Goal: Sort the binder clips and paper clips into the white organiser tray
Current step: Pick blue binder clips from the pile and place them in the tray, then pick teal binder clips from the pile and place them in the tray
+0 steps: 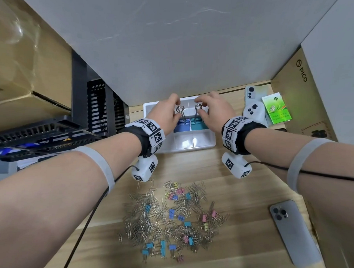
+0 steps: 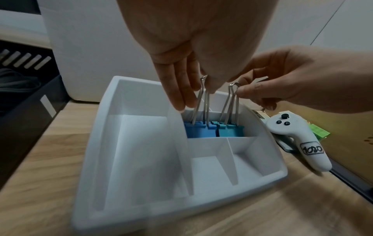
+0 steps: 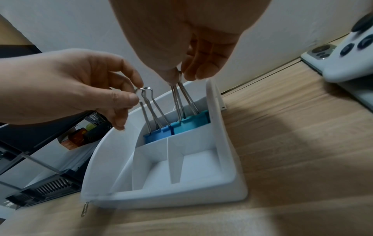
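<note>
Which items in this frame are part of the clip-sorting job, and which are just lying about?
Job: white organiser tray, blue binder clip, teal binder clip, loose clip pile, left hand, right hand.

Lying about: two phones, white controller, green packet.

"PICO" on the cardboard box; "1020" handwritten on the white controller.

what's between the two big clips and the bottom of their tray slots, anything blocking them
Nothing visible does. The left hand pinches the blue clip by its wire handles, the right hand the teal clip. Both clips already sit inside side-by-side slots of the white tray, apart from its dividers.
</note>
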The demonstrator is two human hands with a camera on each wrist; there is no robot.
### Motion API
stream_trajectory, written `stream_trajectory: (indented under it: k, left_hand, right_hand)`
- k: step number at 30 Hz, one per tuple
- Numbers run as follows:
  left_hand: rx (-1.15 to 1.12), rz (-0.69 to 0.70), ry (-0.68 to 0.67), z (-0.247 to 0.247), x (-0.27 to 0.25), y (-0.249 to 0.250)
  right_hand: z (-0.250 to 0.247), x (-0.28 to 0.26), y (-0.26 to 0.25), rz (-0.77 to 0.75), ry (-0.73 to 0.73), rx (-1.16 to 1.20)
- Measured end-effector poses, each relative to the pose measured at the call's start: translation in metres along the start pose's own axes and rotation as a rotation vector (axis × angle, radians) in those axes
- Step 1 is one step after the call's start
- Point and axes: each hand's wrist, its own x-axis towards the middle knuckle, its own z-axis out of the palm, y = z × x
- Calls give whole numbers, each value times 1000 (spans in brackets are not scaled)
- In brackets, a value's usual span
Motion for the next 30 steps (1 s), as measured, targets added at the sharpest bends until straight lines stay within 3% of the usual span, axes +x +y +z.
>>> stream_trajectory:
  k: [7,18,26,30]
  left_hand:
    - [-2,-39,9,0,8,3]
    - [-201,-321,-21,6,12,12]
    - [-97,-336,-71,-8,-16,-7]
    - [-53,-324,-136,-10,-41,-12]
  right_hand:
    - [0,1,-2,-6,-24,-81]
    - [-5,5,-12,95,-135,-60]
    - [-11,-17,-8,185,-110,58]
    - [-16,-36,-6,147,-100,79]
